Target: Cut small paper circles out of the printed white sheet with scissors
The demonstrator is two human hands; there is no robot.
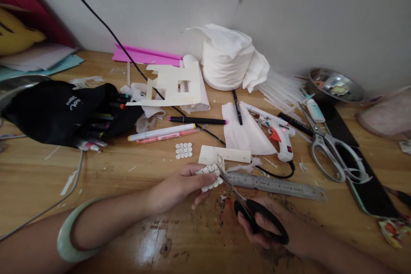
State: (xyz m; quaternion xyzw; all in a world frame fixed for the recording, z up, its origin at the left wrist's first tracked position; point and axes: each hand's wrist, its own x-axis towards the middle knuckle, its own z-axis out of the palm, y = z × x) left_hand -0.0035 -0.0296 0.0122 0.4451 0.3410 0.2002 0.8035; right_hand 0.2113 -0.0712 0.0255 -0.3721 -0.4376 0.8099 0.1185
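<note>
My left hand (189, 182) pinches a small white paper piece (210, 176) with rows of drawn circles and a scalloped edge. Black-handled scissors (245, 207) are in my right hand (266, 220), fingers through the loops. Their blade tips meet the right edge of the paper piece. A similar scalloped piece of circles (184, 150) lies flat on the table, up and left of my left hand. Just behind the held piece is a cream paper strip (237, 155). A steel ruler (279, 186) lies to the right of the blades.
A glue gun (282, 135) with a lit red light and larger grey scissors (330, 150) lie at right. Several markers (197, 120), a white cloth roll (227, 60) and cut cardstock (171, 85) are behind. At left is a black pen bag (58, 113).
</note>
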